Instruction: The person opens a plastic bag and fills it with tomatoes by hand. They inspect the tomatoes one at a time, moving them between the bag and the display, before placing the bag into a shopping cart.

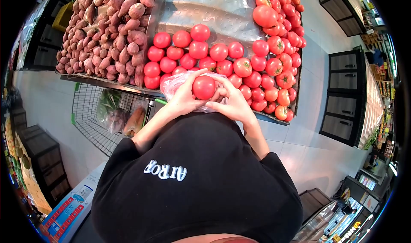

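A round red tomato (204, 87) sits between my two hands, in front of my chest. My left hand (186, 96) curves round its left side, with the thumb under it and the fingers reaching up beside it. On the other side, my right hand (234, 104) has its thumb and curled fingers close against the tomato. A thin clear plastic bag (171, 83) is bunched around and behind both hands. Just beyond them lie many loose tomatoes (219, 52) on the display stand, some with green stem ends.
Sweet potatoes (112, 41) are heaped left of the tomatoes, behind a low divider. A metal display surface (205, 7) shows at the back. Below left stands a wire shopping cart (90, 108) with bagged greens (110, 106) and a bag of carrots (136, 121). Dark cabinets (343, 95) stand right.
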The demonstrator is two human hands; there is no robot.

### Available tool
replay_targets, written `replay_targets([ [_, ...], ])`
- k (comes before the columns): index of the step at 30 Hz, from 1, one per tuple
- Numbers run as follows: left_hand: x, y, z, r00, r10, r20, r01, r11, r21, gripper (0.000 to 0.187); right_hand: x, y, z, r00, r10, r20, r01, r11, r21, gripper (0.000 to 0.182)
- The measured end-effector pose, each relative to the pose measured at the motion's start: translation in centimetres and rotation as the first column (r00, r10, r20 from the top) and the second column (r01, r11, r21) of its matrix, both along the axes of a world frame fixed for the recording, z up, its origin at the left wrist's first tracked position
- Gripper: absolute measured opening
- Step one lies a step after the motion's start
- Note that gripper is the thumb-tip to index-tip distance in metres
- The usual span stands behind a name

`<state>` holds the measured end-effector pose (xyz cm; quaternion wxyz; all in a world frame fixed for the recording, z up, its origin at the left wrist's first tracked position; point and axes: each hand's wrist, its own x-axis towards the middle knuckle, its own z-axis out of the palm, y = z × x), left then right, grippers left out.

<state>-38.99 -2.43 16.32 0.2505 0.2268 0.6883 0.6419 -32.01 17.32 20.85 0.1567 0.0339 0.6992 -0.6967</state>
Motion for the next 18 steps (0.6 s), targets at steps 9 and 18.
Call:
replay_targets([
  [9, -0.5, -1.1, 0.9, 1.0, 0.002, 0.007, -0.003, 0.992, 0.129, 0.087, 0.1, -0.7, -0.7, 0.962, 0.035, -0.27, 0.017, 0.982, 0.188, 0.083],
  [18, 0.0, -1.0, 0.7, 0.999, -0.02, 0.028, 0.013, 0.969, 0.245, 0.085, 0.4, -1.0, -1.1, 0.898, -0.039, -0.438, 0.155, 0.96, 0.234, 0.076],
])
